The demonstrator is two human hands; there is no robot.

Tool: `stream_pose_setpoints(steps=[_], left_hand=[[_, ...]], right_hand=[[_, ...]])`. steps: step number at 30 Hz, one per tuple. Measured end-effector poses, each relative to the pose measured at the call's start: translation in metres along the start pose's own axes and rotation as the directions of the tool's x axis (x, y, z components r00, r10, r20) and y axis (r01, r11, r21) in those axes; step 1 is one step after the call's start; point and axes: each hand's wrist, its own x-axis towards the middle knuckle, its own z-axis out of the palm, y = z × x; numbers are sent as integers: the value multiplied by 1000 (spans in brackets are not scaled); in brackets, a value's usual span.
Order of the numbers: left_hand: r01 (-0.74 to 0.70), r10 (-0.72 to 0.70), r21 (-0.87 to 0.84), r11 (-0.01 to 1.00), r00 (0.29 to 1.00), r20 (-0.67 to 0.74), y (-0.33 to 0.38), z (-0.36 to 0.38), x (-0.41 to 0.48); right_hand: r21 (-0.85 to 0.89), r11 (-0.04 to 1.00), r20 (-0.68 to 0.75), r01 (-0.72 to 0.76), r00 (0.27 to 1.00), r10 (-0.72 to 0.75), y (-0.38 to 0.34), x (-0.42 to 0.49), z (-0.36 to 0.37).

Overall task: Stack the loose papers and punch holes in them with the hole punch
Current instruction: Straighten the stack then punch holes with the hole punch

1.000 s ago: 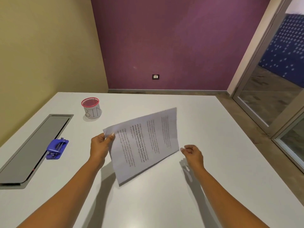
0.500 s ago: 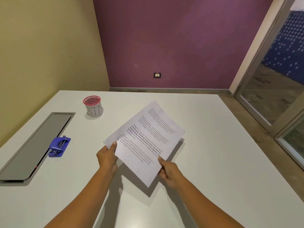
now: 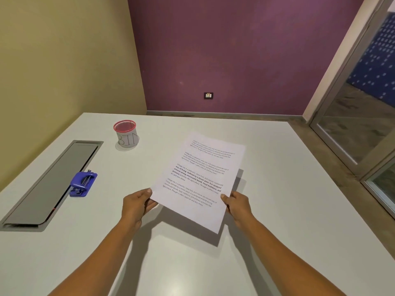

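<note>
White table in corner of room; yellow wall left, purple wall ahead, glass door right. Grey panel recessed in table. Left hand and right hand each grip side edge of papers, raised above table, tilted. Sheet count: cannot tell. One blue hole punch beside panel. One red-rimmed cup far left.

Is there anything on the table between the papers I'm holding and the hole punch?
Nothing visible. The papers are held by the left hand and right hand; the hole punch sits to the left, with only bare table between. The cup stands farther back.
</note>
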Motion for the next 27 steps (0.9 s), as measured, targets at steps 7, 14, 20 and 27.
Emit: stream_pose_setpoints(steps=[7,14,20,27], left_hand=[[-24,50,247,969,994,-101,-6,-41,8],[-50,132,482,875,982,-138,-10,-54,6],[-30,168,672,740,976,-140,-3,-67,13],[5,159,748,664,976,-148,11,-91,40]], right_hand=[[-85,996,-30,33,999,-35,-1,17,-28],[-203,979,57,4,998,7,3,26,-24],[-331,944,89,-2,995,34,-1,28,-9],[-521,853,40,26,999,-6,-4,39,16]])
